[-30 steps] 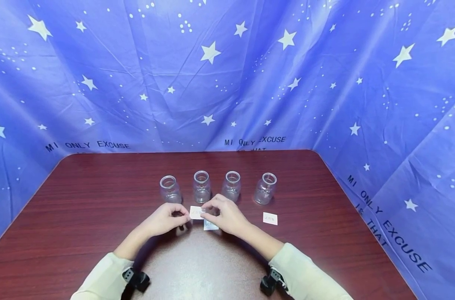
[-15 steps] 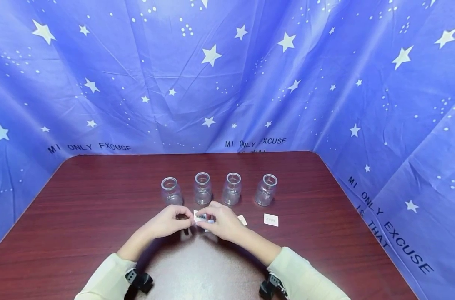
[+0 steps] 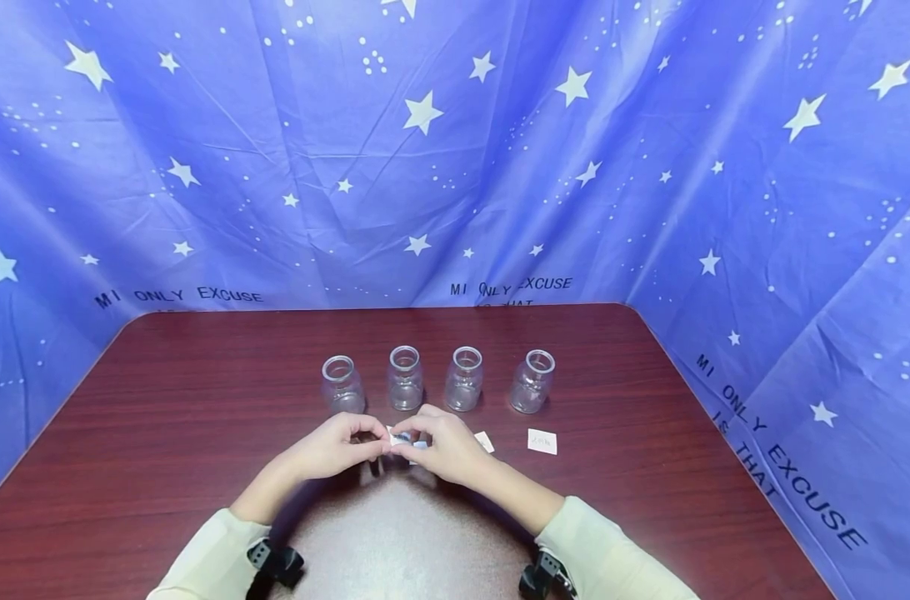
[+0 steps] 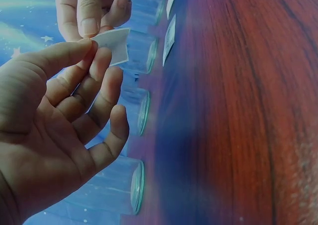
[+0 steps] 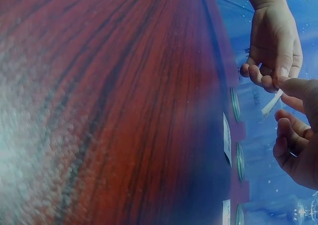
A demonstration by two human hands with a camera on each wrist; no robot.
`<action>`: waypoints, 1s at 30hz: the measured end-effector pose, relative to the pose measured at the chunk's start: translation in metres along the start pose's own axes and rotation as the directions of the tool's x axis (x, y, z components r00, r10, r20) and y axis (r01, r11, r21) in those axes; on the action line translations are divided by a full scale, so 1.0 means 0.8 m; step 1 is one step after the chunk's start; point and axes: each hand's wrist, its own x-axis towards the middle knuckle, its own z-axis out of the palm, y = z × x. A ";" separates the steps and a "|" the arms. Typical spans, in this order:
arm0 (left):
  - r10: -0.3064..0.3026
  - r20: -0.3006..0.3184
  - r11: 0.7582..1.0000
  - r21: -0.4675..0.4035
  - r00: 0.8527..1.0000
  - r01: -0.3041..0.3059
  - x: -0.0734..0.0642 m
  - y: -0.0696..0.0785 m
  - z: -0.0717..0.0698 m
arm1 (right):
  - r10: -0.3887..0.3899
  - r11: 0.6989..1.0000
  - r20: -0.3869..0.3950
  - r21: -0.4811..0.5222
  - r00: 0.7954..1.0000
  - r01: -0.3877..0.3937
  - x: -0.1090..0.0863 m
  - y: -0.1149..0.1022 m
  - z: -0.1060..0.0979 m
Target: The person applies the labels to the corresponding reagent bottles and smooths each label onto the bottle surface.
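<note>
My right hand pinches a small white label between thumb and fingers in front of the jars. My left hand meets it there, thumb and forefinger pinched at the label's corner. In the left wrist view, both thumb tips nearly touch at that corner. The right wrist view shows the label nearly edge-on, a thin white strip. In the head view, the right fingers cover much of it. Another label lies below the right fingers, partly hidden.
Several clear glass jars stand in a row behind the hands, among them the leftmost jar and the rightmost jar. A label with writing lies before the rightmost jar; another label peeks out beside the right wrist. A starry blue curtain surrounds the table.
My hands have drawn together, the right moving slightly toward me, and the left fingers now meet the label's corner. The held label has tilted, showing less of its face. The jars stay put.
</note>
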 end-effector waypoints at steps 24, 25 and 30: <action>0.005 -0.026 1.000 -0.028 1.000 -0.005 -0.003 0.000 0.000 | 0.041 0.988 -0.020 0.147 0.999 -0.038 0.002 0.001 0.004; 0.006 -0.028 1.000 -0.026 1.000 -0.007 -0.003 0.000 0.000 | 0.043 0.988 -0.020 0.146 0.999 -0.040 0.002 0.000 0.004; 0.019 -0.029 0.999 -0.027 0.999 -0.020 -0.003 0.000 0.000 | 0.061 0.987 -0.016 0.153 0.998 -0.058 0.003 -0.001 0.003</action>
